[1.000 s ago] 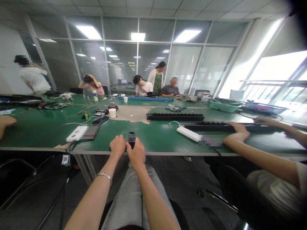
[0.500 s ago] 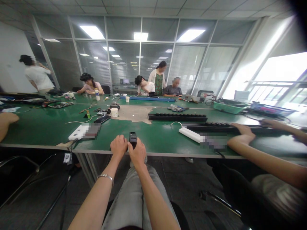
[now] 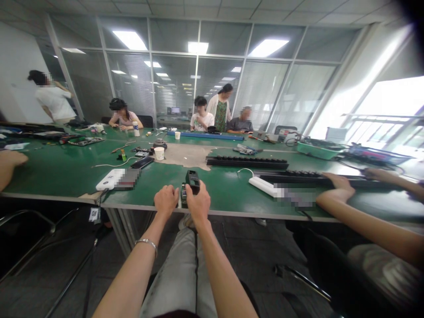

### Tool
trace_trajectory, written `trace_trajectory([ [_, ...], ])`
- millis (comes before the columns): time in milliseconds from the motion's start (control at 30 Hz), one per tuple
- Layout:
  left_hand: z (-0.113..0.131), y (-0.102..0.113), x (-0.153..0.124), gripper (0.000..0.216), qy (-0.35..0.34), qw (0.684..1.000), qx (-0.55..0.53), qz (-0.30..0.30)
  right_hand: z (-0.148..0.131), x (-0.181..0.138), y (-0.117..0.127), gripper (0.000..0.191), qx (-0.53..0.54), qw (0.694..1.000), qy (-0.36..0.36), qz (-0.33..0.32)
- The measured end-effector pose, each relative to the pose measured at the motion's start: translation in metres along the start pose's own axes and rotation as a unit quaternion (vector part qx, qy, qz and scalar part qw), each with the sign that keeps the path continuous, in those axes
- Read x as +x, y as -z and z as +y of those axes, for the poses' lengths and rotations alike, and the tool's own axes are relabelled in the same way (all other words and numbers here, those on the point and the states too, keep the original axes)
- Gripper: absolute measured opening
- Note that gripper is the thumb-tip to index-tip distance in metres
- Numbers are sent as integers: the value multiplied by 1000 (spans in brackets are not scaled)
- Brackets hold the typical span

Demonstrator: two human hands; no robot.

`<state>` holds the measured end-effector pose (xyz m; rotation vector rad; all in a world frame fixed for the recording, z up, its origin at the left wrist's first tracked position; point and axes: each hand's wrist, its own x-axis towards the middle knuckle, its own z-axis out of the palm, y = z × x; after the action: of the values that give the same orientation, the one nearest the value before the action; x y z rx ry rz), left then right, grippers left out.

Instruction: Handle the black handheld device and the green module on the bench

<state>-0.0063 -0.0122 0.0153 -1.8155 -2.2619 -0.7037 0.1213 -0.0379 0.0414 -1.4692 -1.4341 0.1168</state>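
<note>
My right hand [image 3: 199,203] grips a black plastic housing [image 3: 192,180] with square openings, raised and tilted above the table's front edge. Just left of that housing is a narrow part with what looks like a circuit board [image 3: 184,193], standing between my two hands. My left hand [image 3: 166,201] is closed, its fingers curled beside this narrow part. What its fingertips hold, if anything, is hidden from view.
On the green table [image 3: 159,181], a white power strip [image 3: 111,180] lies to the left and another power strip [image 3: 261,186] to the right. A paper cup [image 3: 159,153] stands beyond my hands. Black toothed rails [image 3: 247,162] lie further right, near a co-worker's arms [image 3: 361,203].
The black housing has come up and to the right in my right hand, apart from the narrow part beside it. My left hand has stayed almost in place.
</note>
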Motion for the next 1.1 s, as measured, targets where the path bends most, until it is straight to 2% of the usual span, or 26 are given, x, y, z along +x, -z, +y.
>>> trace_trajectory([
  [200, 0, 0, 1, 47, -4, 1000, -9, -15, 41, 3, 13, 53, -54, 997, -47, -9],
  [333, -1, 1, 0, 47, -9, 1000, -7, -13, 61, -2, 9, 51, -89, 996, -22, -18],
  [467, 0, 2, 0, 43, -4, 1000, -2, -23, 66, -4, 5, 50, -88, 996, 13, -8],
  [667, 2, 1, 0, 36, -6, 1000, 12, -20, 66, 0, 6, 43, -104, 994, 7, -25],
  [767, 2, -1, 0, 35, -11, 1000, 19, -15, 71, 2, 7, 54, -109, 994, -4, -23],
  [867, 2, -2, 0, 36, -14, 1000, 20, -15, 79, 1, 10, 72, -102, 995, 22, -2],
  [967, 3, -2, 0, 35, -8, 1000, 20, -21, 84, -2, 12, 77, -97, 994, 46, 14],
  [1100, 5, 0, 0, 35, -7, 999, 25, -20, 81, -5, 10, 82, -98, 995, 19, 21],
])
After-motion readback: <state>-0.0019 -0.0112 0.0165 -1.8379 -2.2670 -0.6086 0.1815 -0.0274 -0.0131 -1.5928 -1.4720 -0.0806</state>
